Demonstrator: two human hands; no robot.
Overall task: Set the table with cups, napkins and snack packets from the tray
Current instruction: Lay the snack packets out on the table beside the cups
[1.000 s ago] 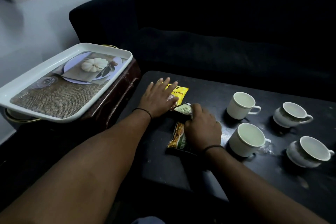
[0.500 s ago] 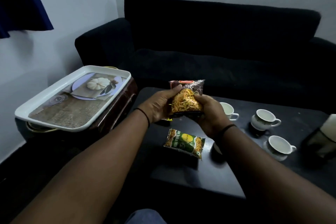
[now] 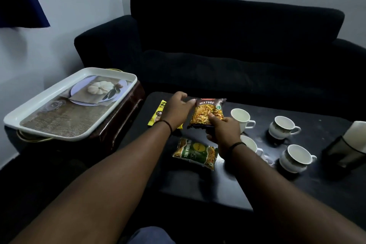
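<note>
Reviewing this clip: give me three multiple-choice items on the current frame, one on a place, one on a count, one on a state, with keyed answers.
1. Where does the green packet lie?
A. on the tray
B. on the dark table
C. on the sofa

2. How many white cups show on the table?
A. two
B. six
C. four

3. How is the Mixture packet held?
A. by both hands
B. by the right hand only
C. by neither hand

Answers:
1 B: it rests flat on the tabletop.
2 C: four cups stand at the right.
3 A: the left hand pinches its top corner, and the right hand grips its bottom edge.
</note>
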